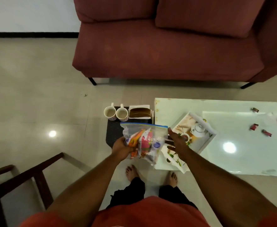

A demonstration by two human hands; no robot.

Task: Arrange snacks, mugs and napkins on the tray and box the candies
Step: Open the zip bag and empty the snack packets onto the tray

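Clear plastic zip bag (pixel 144 140) of snack packets: left hand (pixel 120 149) clutches its lower corner, right hand (pixel 177 141) flat-fingered, empty, at its three o'clock edge. Snacks step, I'd say; next, unzip it and unload onto the white tray (pixel 207 144), farther out at three o'clock.
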